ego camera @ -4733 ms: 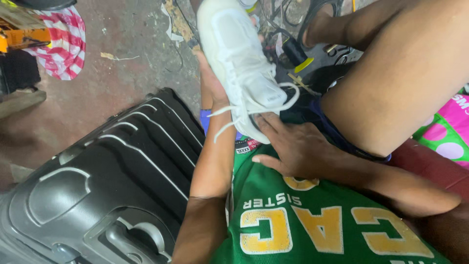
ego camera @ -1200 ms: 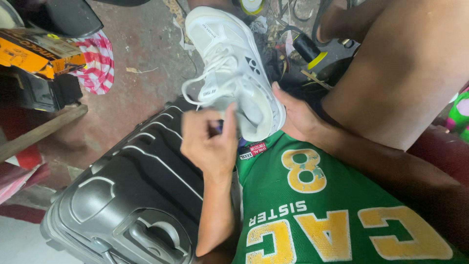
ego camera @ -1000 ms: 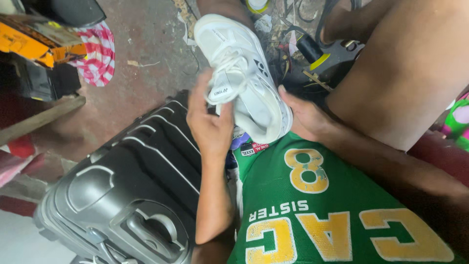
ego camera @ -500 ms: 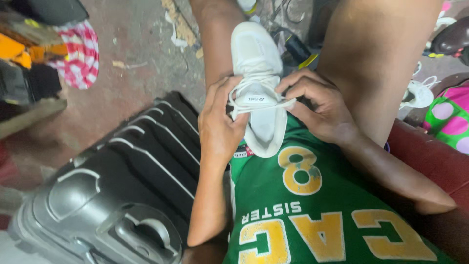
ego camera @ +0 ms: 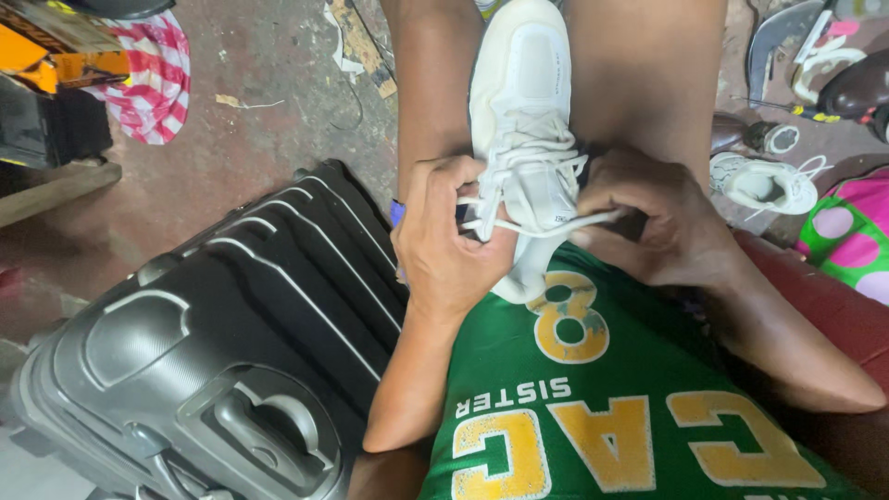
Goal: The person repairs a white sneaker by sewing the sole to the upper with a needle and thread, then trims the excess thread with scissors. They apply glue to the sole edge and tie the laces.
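A white sneaker rests between my bare legs, toe pointing away, heel against my green jersey. My left hand grips the left side of the shoe and pinches a white lace near the tongue. My right hand holds the other end of the same lace, pulled taut across the shoe's opening. Both hands press against the shoe's collar.
A black hard-shell suitcase lies on the floor at my left. A second white sneaker lies at the right by dark shoes and tools. A red-and-white striped cloth and a yellow box sit at the far left.
The sneaker has turned from sole-side tilt to laces up and settled between my legs. Both hands moved onto the laces and now pull one lace tight across the shoe.
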